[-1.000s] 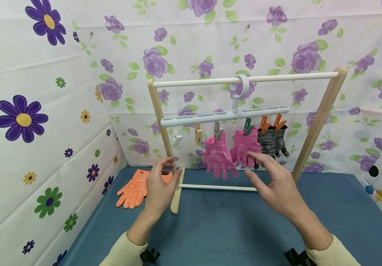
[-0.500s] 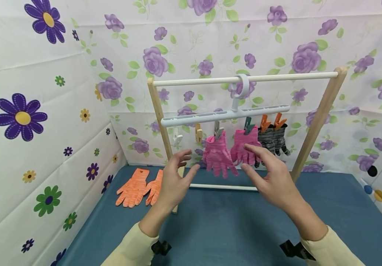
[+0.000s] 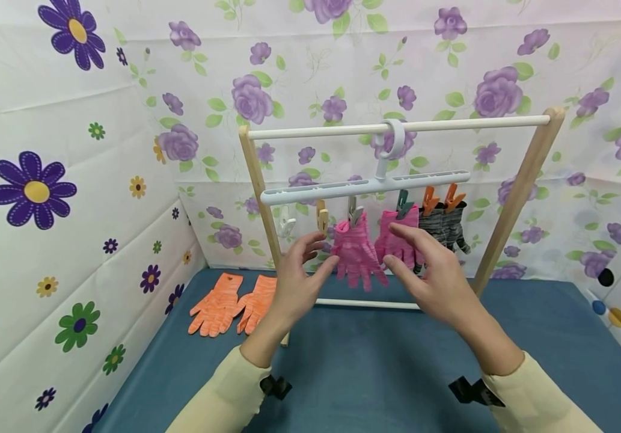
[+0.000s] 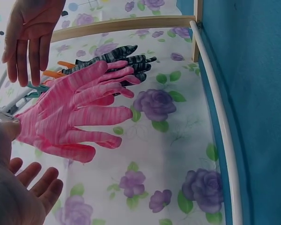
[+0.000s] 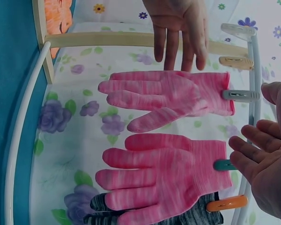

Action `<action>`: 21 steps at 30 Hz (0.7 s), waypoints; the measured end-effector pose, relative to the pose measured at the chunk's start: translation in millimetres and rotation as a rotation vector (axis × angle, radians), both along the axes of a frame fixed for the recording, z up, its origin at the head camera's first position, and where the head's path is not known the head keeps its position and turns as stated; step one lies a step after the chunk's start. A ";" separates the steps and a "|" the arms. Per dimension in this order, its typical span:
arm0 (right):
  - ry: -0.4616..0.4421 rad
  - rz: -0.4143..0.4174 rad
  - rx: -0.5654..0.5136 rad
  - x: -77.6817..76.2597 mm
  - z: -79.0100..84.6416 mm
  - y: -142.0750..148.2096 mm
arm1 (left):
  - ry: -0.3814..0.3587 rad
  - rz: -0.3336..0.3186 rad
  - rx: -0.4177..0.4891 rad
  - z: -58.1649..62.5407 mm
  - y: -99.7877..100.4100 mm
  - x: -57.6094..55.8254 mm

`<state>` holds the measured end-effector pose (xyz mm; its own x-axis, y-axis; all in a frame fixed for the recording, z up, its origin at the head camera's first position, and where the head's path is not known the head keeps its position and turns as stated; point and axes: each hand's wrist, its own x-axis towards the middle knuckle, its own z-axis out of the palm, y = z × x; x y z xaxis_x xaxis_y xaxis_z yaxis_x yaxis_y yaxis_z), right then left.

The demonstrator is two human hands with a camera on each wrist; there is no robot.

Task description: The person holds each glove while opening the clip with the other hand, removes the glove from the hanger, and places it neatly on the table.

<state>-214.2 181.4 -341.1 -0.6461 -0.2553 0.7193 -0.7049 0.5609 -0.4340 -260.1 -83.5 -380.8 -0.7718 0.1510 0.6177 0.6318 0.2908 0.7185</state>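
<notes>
Two pink knit gloves hang from a white hanger [image 3: 310,193]. A grey clip [image 3: 354,211] holds the left pink glove [image 3: 354,255] and a green clip [image 5: 223,165] the right pink glove [image 5: 164,173]. My left hand [image 3: 296,285] hovers left of the left pink glove, fingers loosely bent, holding nothing. My right hand [image 3: 437,279], thumb and fingers apart, is in front of the right pink glove and overlaps it in the head view. Beyond it hang grey-black gloves [image 3: 453,228] from orange clips [image 3: 430,201]. A beige clip [image 3: 322,216] and a white clip [image 3: 286,222] hang without gloves.
A wooden rack with a white top rod [image 3: 321,130] carries the hanger over the blue table [image 3: 364,379]. Two orange gloves [image 3: 217,305] lie flat at the table's left, beside the rack's left foot. Flowered sheets [image 3: 299,54] stand behind and to the left.
My left hand has moved right and up, from the rack's left post toward the left pink glove, uncovering the second orange glove. My right hand has shifted slightly left and up.
</notes>
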 end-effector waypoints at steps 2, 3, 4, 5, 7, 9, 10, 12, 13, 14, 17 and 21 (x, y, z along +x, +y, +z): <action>0.003 0.009 -0.003 -1.7 1.5 -1.2 | -0.006 -0.019 0.011 1.4 2.3 -2.7; 0.004 0.012 -0.003 -2.8 2.1 -2.0 | -0.011 -0.033 0.015 2.1 3.4 -4.0; 0.004 0.017 -0.004 -3.7 3.0 -2.7 | -0.016 -0.046 0.018 2.5 4.4 -5.3; 0.003 0.020 -0.005 -4.8 3.6 -3.4 | -0.022 -0.060 0.022 3.1 5.5 -6.4; 0.000 0.026 -0.008 -6.6 5.4 -5.2 | -0.035 -0.092 0.030 4.3 7.7 -8.4; -0.004 0.031 -0.008 -8.9 7.1 -7.1 | -0.050 -0.112 0.030 5.2 9.4 -10.5; -0.010 0.035 -0.012 -10.2 8.0 -7.9 | -0.057 -0.121 0.031 5.3 10.3 -11.4; -0.019 0.042 -0.016 -13.3 9.7 -9.9 | -0.069 -0.132 0.028 5.8 12.0 -13.5; -0.026 0.047 -0.020 -15.4 10.3 -10.8 | -0.074 -0.136 0.026 5.6 12.8 -14.8; -0.033 0.056 -0.027 -17.2 11.3 -11.9 | -0.076 -0.139 0.028 5.3 13.5 -16.3; -0.050 0.081 -0.045 -22.6 14.5 -15.6 | -0.084 -0.152 0.039 4.6 14.9 -20.0; -0.068 0.114 -0.061 -28.8 20.2 -20.6 | -0.090 -0.176 0.057 4.3 16.2 -23.5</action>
